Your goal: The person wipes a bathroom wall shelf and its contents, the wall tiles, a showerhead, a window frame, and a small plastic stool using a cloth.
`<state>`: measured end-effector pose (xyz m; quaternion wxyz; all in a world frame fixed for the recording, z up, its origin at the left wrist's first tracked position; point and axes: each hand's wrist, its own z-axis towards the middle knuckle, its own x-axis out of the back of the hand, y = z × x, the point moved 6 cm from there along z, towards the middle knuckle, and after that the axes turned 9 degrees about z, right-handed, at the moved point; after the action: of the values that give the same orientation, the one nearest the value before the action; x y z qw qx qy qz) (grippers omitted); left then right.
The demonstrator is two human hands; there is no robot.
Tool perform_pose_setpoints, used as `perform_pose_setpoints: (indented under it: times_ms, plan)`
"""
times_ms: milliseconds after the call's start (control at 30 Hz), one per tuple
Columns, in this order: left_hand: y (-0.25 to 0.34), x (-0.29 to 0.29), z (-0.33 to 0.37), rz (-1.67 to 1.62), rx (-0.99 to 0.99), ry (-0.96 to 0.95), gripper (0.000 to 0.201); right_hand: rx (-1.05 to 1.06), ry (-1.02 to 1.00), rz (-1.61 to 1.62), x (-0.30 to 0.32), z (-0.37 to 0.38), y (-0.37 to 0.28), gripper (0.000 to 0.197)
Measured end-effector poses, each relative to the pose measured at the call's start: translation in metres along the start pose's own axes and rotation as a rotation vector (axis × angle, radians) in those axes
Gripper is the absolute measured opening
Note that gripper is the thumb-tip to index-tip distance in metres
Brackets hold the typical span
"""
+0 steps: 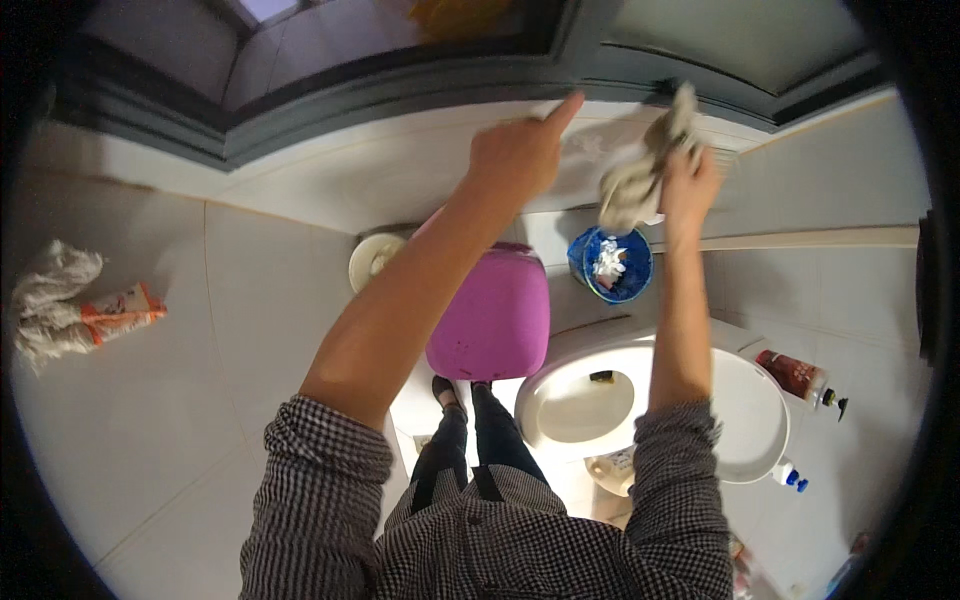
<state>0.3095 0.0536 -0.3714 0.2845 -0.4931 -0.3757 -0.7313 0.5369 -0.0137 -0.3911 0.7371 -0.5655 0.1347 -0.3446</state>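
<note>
My left hand (513, 158) is raised close to the sill below the dark window frame (400, 112). One finger stretches out toward the frame, the others look bent, and nothing shows in this hand. To its right, my right hand (690, 190) grips a beige-grey rag (640, 185). The rag is slightly blurred; its upper end reaches the frame's lower edge and its lower part hangs over the bin. Under it stands a blue bin (628, 280) with crumpled white tissue (609, 262) inside.
A pink seat or lid (490, 318) lies between my arms, beside a white round container (372, 262). At right is a white washbasin (735, 420) with a red pump bottle (790, 372) and a blue-topped bottle (790, 475). Wrapped cloth (55, 300) hangs or lies far left.
</note>
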Motion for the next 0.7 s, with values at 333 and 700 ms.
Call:
perform_pose_setpoints:
  times_ms: [333, 700]
  plan:
    - [-0.143, -0.257, -0.423, -0.624, 1.085, -0.528, 0.074, -0.849, -0.129, -0.131, 0.0, -0.307, 0.252, 0.024]
    - [-0.126, -0.286, -0.465, -1.071, 1.282, -0.306, 0.069, -1.231, -0.293, 0.09, 0.003, -0.348, 0.276, 0.029]
